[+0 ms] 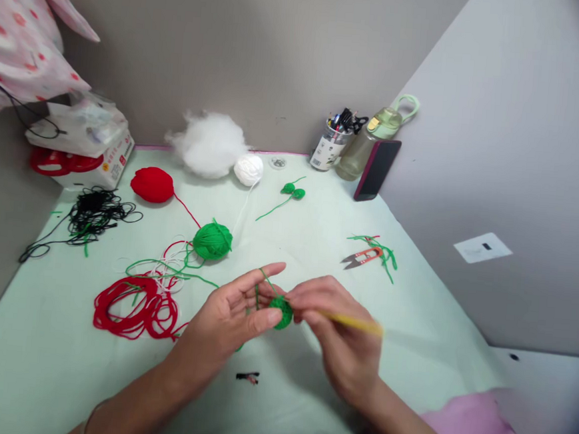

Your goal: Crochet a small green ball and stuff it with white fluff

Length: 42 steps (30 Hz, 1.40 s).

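Between my hands is a small round green crochet piece [281, 313]. My left hand [234, 313] pinches its near side with the thumb, and green yarn runs over the raised index finger. In my right hand [343, 335] is a crochet hook with a yellow handle [349, 321], its tip up against the green piece; the tip itself is hidden by my fingers. A green yarn ball [212, 240] lies beyond my left hand, with loose strands trailing from it toward that hand.
Red yarn loops [125, 304] and a black yarn tangle [97, 212] lie left. Farther back are a red yarn ball [152, 185], white stuffing [209, 145], a white yarn ball [248, 169] and two green pieces [293, 190]. Thread snips [364, 257], a phone [377, 170] and a bottle [359, 152] are right.
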Tool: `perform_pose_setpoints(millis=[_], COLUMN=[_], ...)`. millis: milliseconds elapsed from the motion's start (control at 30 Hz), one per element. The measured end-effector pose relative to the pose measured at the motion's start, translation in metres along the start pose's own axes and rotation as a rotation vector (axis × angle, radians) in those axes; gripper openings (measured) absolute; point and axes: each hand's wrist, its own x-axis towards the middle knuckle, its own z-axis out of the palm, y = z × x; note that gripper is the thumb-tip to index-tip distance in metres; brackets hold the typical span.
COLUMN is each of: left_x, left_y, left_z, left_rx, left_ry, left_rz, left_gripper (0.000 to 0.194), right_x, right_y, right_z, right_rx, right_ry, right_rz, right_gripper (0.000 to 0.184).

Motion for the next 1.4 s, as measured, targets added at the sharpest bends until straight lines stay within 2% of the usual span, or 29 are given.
perform_pose_setpoints(millis=[67,133,233,333,467,600,733,833,967,1200,1400], left_x=[-0.001,-0.002,-0.002,-0.002,0.0,0.001,0.002,0.001,0.001,-0.001,-0.003], left_y=[-0.003,-0.003,0.0,0.005,0.01,0.013,0.014,0.01,0.004,0.005,0.008], left_z=[0.004,0.006,0.006,0.002,-0.002,-0.003,-0.004,-0.005,-0.005,-0.004,-0.005], left_rx=[-0.018,-0.044,-0.114,-0.186,-0.195,-0.118,-0.057,-0.007,-0.016,-0.006,0.067], left_ry=[0.055,0.054,-0.037,-0.09,-0.106,-0.11,-0.098,-0.099,-0.122,-0.101,-0.07], left_rz=[0.013,0.001,-0.047,-0.07,-0.066,-0.093,-0.105,-0.107,-0.028,0.034,0.052], left_gripper=[0.057,0.055,0.049,0.042,0.038,0.043,0.041,0.04,0.046,0.058,0.077], right_x=[-0.007,-0.012,-0.01,-0.002,0.006,0.011,0.015,0.014,0.01,0.012,0.012], right_y=[0.001,0.002,0.001,0.0,0.002,0.002,-0.001,-0.001,0.002,0.0,-0.003], right_z=[0.004,0.007,0.006,0.001,-0.006,-0.008,-0.009,-0.01,-0.005,0.0,-0.003], right_rx=[-0.365,-0.509,-0.303,-0.054,0.223,0.49,0.574,0.566,0.393,0.22,0.097], right_ry=[-0.029,-0.031,0.042,0.061,0.097,0.13,0.159,0.092,-0.017,-0.019,-0.101], right_rz=[-0.246,-0.351,-0.216,-0.066,0.104,0.316,0.379,0.357,0.231,0.114,-0.001], right_gripper=[0.028,0.036,0.037,0.028,0.019,0.014,0.014,0.015,0.015,0.015,0.018])
